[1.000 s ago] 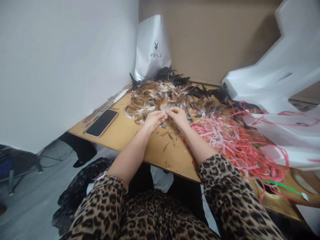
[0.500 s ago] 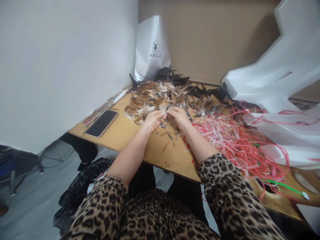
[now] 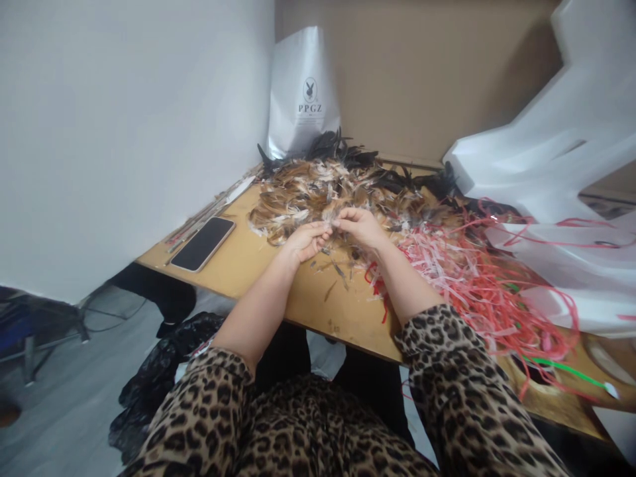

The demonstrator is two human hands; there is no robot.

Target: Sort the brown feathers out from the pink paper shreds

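My left hand [image 3: 309, 242] is closed in a pinch just above the front of a feather pile [image 3: 298, 189]. Facing it, my right hand [image 3: 358, 225] pinches with thumb and index finger, its tips almost touching the left ones. Between the fingertips shows a small pale, fluffy feather [image 3: 330, 215], hard to separate from the pile behind it. Brown, white and black feathers make up the heap. A few loose dark feathers [image 3: 340, 273] lie on the wooden table [image 3: 278, 278] below my hands.
A tangle of red and pink plastic strips [image 3: 462, 278] lies to the right, with large white bags [image 3: 546, 159] beyond. A phone [image 3: 203, 244] rests on the left. Behind stands a silver-white bag [image 3: 303, 93]. A black plastic bag [image 3: 159, 371] is on the floor.
My right hand has lifted slightly and shifted to the right, its fingers bent more. The left hand stays nearly in place. The view has moved a little.
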